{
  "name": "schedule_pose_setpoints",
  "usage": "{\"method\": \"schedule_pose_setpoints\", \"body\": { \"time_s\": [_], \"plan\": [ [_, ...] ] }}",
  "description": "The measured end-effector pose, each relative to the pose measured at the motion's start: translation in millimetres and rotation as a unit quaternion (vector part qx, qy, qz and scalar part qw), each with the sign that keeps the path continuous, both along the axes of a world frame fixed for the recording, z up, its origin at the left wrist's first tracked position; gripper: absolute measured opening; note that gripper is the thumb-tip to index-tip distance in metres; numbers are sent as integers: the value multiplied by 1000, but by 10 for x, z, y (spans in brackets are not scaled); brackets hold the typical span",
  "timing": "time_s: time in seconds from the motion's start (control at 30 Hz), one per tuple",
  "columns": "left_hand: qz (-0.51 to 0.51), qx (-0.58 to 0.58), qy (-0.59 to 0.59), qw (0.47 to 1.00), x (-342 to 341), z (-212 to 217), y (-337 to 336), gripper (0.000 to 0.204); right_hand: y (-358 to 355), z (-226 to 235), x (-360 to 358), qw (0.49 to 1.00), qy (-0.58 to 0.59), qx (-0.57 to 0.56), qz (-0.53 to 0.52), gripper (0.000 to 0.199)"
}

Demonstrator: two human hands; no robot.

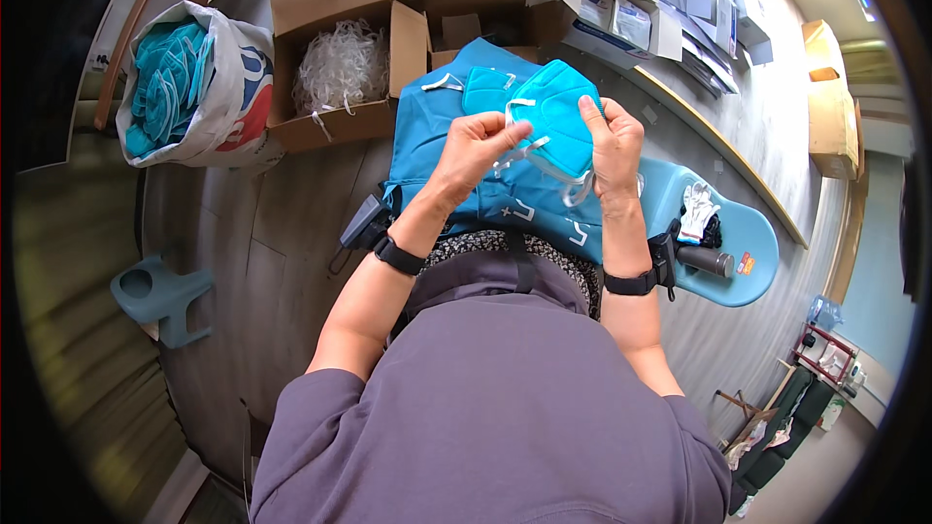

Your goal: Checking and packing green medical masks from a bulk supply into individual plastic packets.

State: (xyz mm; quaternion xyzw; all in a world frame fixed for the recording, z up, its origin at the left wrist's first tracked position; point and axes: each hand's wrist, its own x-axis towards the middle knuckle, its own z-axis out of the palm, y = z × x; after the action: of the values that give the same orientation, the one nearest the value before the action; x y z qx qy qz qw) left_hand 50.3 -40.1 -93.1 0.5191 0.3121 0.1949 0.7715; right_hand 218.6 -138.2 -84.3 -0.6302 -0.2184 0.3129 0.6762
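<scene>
A turquoise folded face mask point(565, 109) is held up over my lap. My right hand point(615, 144) grips its right edge, thumb on the front. At the mask's left edge, my left hand point(478, 147) is closed with thumb and fingers pinched on a white ear strap point(525, 148). Loose strap ends hang below the mask. Just left of it, a second turquoise mask point(485, 90) lies on the blue apron point(427, 141) spread across my lap, partly covered by the held mask.
Far left, a white bag point(225, 102) bulges with turquoise masks point(167, 87). Beside it stands a cardboard box point(283, 124) of white straps point(342, 63). Opened cartons point(612, 44) sit at the far right. A blue bench point(752, 233) carries gloves point(697, 213) and a dark flask point(706, 260).
</scene>
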Motion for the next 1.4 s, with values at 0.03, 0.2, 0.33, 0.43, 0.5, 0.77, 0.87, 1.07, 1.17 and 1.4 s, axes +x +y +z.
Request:
{"method": "schedule_pose_setpoints", "body": {
  "time_s": [0.03,0.2,0.33,0.43,0.5,0.77,0.87,1.07,1.17,1.4],
  "plan": [
    [-29,53,9,998,1,-40,-24,24,-3,-20,39,1000,12,2,4,17],
    [-70,68,10,995,-35,61,-74,20,-7,-14,121,996,84,-16,15,17],
    [-77,-81,-80,991,-234,200,62,22,-80,-5,217,995,89,-38,13,17],
    [28,-190,-281,940,-497,405,193,27,-195,-45,382,995,86,-49,18,17],
    [-11,-210,-429,878,-641,433,356,30,-244,-52,448,991,111,-61,47,18],
    [5,-260,-166,951,-400,453,235,32,-140,-61,119,859,-364,-359,20,29],
    [-26,-217,-60,974,-328,459,165,34,-126,-20,104,934,-333,-133,15,30],
    [-59,-218,-16,974,-278,453,81,31,119,415,-305,949,-106,8,296,36],
    [-65,-155,-7,986,-292,564,84,28,105,154,-249,949,-95,46,297,23],
    [-84,-127,-13,988,-230,340,-15,32,76,235,-251,979,40,9,200,14]
  ]
}}
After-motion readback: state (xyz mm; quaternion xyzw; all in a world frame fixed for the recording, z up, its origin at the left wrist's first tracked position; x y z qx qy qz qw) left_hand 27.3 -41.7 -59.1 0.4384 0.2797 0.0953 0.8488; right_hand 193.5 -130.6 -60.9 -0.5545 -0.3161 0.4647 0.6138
